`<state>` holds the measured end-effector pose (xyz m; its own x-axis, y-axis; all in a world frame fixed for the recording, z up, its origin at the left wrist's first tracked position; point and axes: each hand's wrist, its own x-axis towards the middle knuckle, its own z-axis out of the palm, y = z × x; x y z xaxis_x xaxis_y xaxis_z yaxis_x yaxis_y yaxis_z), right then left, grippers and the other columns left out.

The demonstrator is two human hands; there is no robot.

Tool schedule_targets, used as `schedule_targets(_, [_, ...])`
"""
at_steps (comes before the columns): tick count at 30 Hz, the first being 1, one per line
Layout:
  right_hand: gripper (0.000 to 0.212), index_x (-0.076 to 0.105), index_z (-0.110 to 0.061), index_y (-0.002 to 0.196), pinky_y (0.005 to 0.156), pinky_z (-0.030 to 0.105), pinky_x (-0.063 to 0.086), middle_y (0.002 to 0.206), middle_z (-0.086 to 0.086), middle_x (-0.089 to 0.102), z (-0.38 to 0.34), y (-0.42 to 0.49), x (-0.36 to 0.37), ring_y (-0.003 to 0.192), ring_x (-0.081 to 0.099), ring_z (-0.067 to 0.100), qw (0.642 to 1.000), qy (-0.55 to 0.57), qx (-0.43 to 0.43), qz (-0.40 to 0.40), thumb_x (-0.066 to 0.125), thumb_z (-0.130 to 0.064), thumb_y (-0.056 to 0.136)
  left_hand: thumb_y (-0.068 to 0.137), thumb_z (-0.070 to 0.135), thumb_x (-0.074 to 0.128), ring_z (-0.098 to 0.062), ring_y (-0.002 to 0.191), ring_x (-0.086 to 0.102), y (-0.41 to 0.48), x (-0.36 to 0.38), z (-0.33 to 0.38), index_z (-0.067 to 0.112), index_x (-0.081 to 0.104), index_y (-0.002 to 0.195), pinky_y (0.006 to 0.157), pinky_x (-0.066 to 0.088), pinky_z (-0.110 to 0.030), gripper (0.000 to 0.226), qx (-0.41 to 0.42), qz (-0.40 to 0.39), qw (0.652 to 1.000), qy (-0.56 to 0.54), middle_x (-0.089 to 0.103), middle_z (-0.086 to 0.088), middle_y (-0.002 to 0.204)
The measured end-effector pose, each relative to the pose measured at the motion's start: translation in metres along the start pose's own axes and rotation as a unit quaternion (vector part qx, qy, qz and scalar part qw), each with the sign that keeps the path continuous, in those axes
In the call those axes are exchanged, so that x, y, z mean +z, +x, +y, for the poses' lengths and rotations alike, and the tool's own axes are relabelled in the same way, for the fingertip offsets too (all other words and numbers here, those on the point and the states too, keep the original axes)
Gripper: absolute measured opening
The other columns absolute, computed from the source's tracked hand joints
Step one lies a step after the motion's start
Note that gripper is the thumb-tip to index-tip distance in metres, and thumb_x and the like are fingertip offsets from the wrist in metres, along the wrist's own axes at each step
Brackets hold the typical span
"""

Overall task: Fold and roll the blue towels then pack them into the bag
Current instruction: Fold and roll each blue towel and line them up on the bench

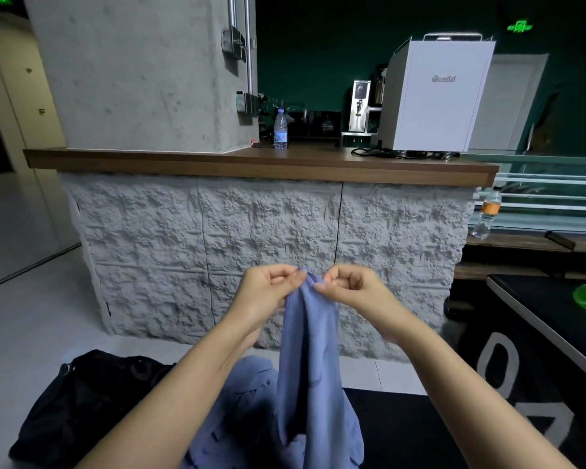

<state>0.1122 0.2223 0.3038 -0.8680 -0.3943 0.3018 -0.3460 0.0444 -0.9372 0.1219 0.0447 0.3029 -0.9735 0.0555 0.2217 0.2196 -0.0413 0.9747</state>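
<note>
blue towel (pixel 310 350) hangs pinched between left hand (pixel 268 292) and right hand (pixel 349 287).

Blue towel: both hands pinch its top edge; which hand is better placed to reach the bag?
Left. The black bag lies on the floor at the left hand's side; the right hand would cross the hanging blue towel.

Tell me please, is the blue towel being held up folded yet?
Not folded: the blue towel hangs loose, pinched at its top edge by left hand and right hand.
</note>
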Motion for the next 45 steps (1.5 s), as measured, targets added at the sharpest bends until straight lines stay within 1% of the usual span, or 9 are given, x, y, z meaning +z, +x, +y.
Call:
schedule_targets(5, [0.027,0.05,-0.01,0.064,0.05,0.012,0.034,0.05,-0.013,0.05,0.026,-0.017,-0.029,0.048,0.045,-0.001,0.999,-0.036,0.026,0.017,0.07,-0.005,0.081,0.089,0.02,0.061,-0.011,0.087,0.061,0.038,-0.03,0.013,0.01,0.069,0.098,0.09,0.045,-0.03,0.015,0.012,0.07,0.997,0.033,0.07,0.0,0.095])
schedule_targets(10, [0.052,0.055,-0.006,0.059,0.058,0.017,0.033,0.062,0.002,0.049,0.054,-0.037,-0.076,0.06,0.044,0.006,0.976,-0.193,0.034,0.093,0.08,-0.051,0.053,0.093,0.025,0.057,-0.022,0.089,0.059,0.077,-0.078,0.003,0.017,0.067,0.083,0.088,0.047,-0.04,0.016,0.013,0.149,0.988,0.041,0.068,-0.006,0.09])
schedule_targets(13, [0.05,0.059,-0.025,0.063,0.071,0.022,0.038,0.074,-0.007,0.055,0.064,-0.045,-0.105,0.075,0.046,0.005,0.917,-0.385,-0.002,0.107,0.065,-0.074,0.059,0.093,0.021,0.057,-0.02,0.085,0.054,0.09,-0.099,-0.009,0.018,0.065,0.078,0.08,0.044,-0.036,0.017,0.021,0.182,0.982,0.053,0.064,-0.004,0.085])
schedule_targets(17, [0.025,0.064,-0.029,0.076,0.085,0.032,0.038,0.116,-0.018,0.055,0.055,-0.039,-0.119,0.102,0.041,0.014,0.821,-0.555,-0.096,0.097,0.057,-0.051,0.087,0.093,0.013,0.055,-0.016,0.081,0.049,0.089,-0.103,-0.025,0.015,0.062,0.076,0.067,0.039,-0.027,0.019,0.026,0.194,0.979,0.057,0.06,-0.003,0.076])
schedule_targets(22, [0.008,0.072,-0.018,0.076,0.072,0.025,0.042,0.075,-0.023,0.061,0.034,-0.023,-0.118,0.083,0.054,0.022,0.854,-0.465,-0.07,0.223,0.08,-0.017,0.073,0.092,0.016,0.058,-0.016,0.085,0.051,0.085,-0.106,-0.031,0.011,0.065,0.089,0.077,0.041,-0.028,0.009,0.034,0.18,0.983,0.032,0.063,-0.006,0.086])
schedule_targets(27, [0.017,0.062,-0.022,0.073,0.07,0.031,0.032,0.069,-0.004,0.058,0.03,-0.014,-0.12,0.07,0.051,0.024,0.841,-0.478,-0.034,0.25,0.075,-0.012,0.078,0.09,0.015,0.06,-0.016,0.081,0.058,0.075,-0.107,-0.022,0.013,0.067,0.089,0.081,0.045,-0.032,0.007,0.057,0.161,0.985,0.027,0.068,-0.005,0.088])
schedule_targets(31, [0.019,0.057,-0.009,0.072,0.07,0.032,0.042,0.072,0.006,0.057,0.026,-0.016,-0.116,0.07,0.053,0.014,0.966,-0.109,0.06,0.226,0.064,-0.017,0.089,0.09,0.011,0.059,-0.01,0.066,0.058,0.07,-0.112,-0.021,0.013,0.066,0.082,0.067,0.043,-0.027,0.011,0.002,0.163,0.985,-0.05,0.069,0.006,0.066])
schedule_targets(36, [0.026,0.055,-0.012,0.062,0.047,0.02,0.045,0.057,0.004,0.052,0.022,0.003,-0.092,0.049,0.048,0.011,0.935,-0.033,0.115,0.334,0.074,-0.012,0.08,0.085,0.007,0.063,-0.01,0.055,0.053,0.073,-0.087,-0.022,0.011,0.064,0.073,0.051,0.045,-0.017,0.013,-0.056,0.225,0.972,-0.022,0.059,-0.001,0.059])
schedule_targets(45, [0.019,0.06,-0.007,0.065,0.046,0.023,0.049,0.058,0.006,0.059,0.008,0.037,-0.001,0.044,0.055,0.01,0.959,-0.029,0.071,0.274,0.072,-0.005,0.08,0.075,0.015,0.073,-0.005,0.061,0.061,0.061,0.021,-0.014,0.014,0.076,0.075,0.06,0.047,-0.021,0.003,0.002,0.104,0.99,0.094,0.072,0.001,0.071])
